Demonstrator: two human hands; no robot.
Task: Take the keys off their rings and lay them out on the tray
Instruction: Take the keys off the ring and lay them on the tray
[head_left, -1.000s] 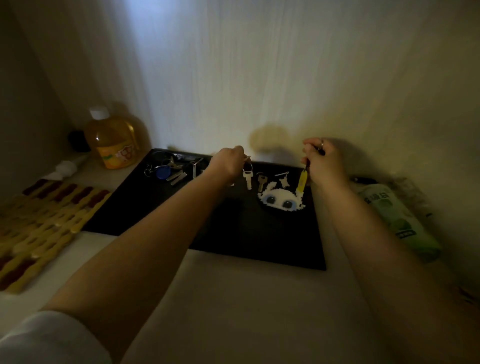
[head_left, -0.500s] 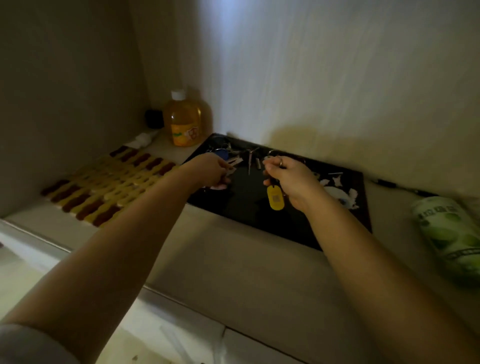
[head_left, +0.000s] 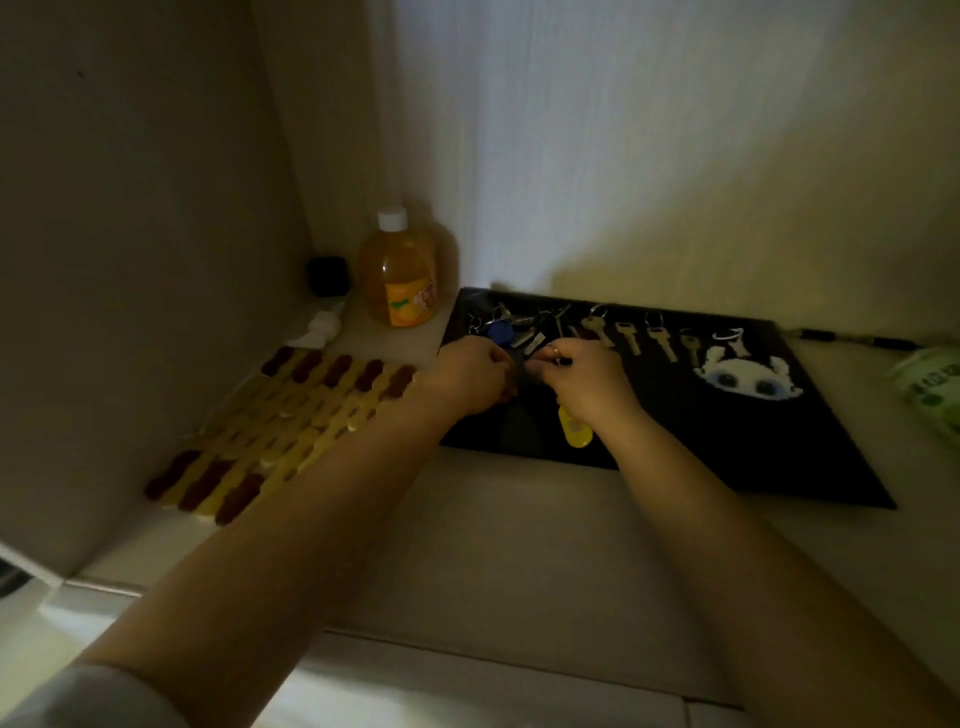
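Observation:
A flat black tray (head_left: 810, 441) lies against the back wall. Several loose keys (head_left: 628, 335) lie in a row along its far edge, beside a white bead-figure charm (head_left: 748, 379). A heap of ringed keys with a blue fob (head_left: 500, 329) sits at the far left corner. My right hand (head_left: 587, 382) pinches a key ring (head_left: 555, 351) from which a yellow tag (head_left: 573, 430) hangs. My left hand (head_left: 470, 379) meets it fingertip to fingertip, closed at the same ring; what it pinches is hidden in the dark.
An orange-liquid bottle (head_left: 399, 278) and a small black object (head_left: 327, 275) stand in the back left corner. A yellow-and-maroon slatted mat (head_left: 291, 431) lies to the left. A green packet (head_left: 932, 395) is at the right edge. A side wall closes the left.
Both hands have come together over the tray's left part, the right carrying the yellow tag leftward. The camera view has swung left and lower.

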